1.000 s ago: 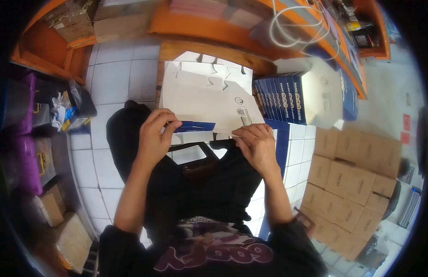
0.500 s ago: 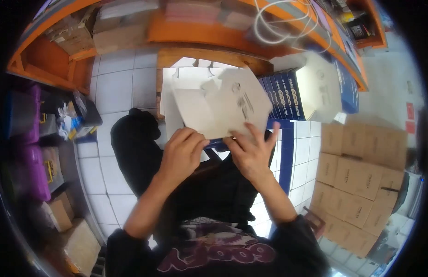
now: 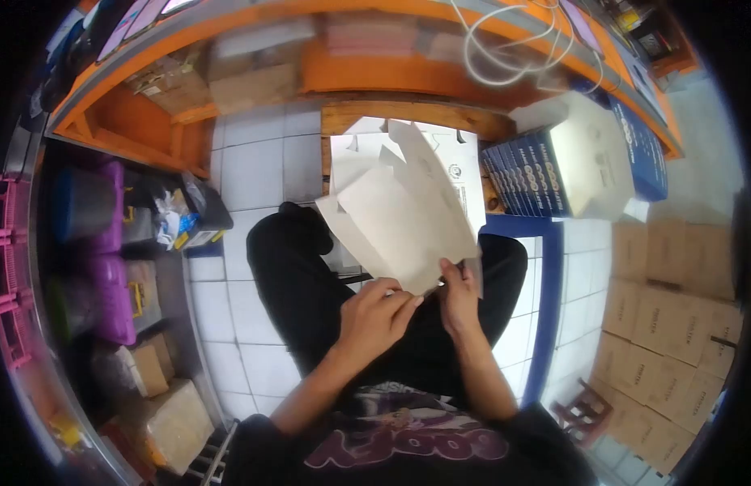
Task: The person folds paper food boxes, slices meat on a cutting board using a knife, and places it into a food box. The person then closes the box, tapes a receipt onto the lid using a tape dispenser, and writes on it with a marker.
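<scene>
A seated person, seen from above in black trousers and a dark lettered shirt, bends a white carton blank (image 3: 391, 223) over their lap. The left hand (image 3: 381, 310) has a narrow grip, thumb and fingertips pinching the blank's near edge. The right hand (image 3: 461, 296) holds the near right corner, its thumb pressed on the pale face; its fingers are mostly hidden. The blank slants away from the lap, its far end overlapping a stack of flat white blanks (image 3: 466, 170) on a low wooden worktop (image 3: 497, 124).

The folding looks only partway along: the held card is creased, with panels angled up, but it is not closed into a box, and its far flaps stand loose. The stacked blanks lie flat, apparently unfolded. Just to their right, a row of blue printed cartons (image 3: 517, 174) stands packed side by side, seemingly shaped already; whether each is complete cannot be told.

Beyond is an orange shelf unit (image 3: 132, 130) with a looped white cable (image 3: 505, 79). Purple bins (image 3: 114, 300) stand on the left, and brown cardboard boxes (image 3: 663, 348) are stacked on the near right.
</scene>
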The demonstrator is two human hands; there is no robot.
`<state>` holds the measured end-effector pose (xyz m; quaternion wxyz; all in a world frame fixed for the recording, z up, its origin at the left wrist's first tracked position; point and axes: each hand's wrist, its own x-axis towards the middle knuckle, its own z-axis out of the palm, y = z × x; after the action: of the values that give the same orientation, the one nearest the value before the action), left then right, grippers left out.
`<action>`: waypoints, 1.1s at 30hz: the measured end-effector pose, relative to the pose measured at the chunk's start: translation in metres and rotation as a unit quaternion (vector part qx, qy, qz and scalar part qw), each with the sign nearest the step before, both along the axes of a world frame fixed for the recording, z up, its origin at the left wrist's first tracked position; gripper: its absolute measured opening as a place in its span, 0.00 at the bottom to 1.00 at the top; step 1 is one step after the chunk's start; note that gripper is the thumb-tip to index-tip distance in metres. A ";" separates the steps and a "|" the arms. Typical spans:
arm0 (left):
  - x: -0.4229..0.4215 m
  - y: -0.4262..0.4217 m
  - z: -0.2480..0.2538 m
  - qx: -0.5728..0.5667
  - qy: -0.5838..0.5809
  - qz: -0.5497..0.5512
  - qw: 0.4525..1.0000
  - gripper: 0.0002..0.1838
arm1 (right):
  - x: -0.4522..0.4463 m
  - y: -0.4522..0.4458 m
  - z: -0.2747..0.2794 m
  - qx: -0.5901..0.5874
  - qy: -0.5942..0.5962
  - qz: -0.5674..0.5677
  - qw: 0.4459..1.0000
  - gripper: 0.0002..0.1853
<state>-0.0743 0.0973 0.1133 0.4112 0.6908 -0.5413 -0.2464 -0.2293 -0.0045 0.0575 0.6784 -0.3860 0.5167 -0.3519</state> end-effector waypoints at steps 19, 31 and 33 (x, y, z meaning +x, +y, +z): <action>0.017 0.031 -0.026 0.054 0.718 0.185 0.668 0.32 | -0.042 -0.011 0.014 0.017 0.035 0.138 0.990 0.28; 0.025 0.015 -0.004 0.145 0.326 0.042 0.933 0.21 | -0.004 0.025 0.068 -0.051 0.026 0.282 0.958 0.16; 0.018 0.005 0.016 0.128 0.255 -0.021 0.958 0.27 | 0.001 0.037 0.023 -0.239 0.032 0.169 0.956 0.17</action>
<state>-0.0558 0.1026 0.1291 0.4385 0.6403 -0.3963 -0.4905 -0.2281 0.0328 0.0804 0.5993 -0.6296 0.3662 -0.3323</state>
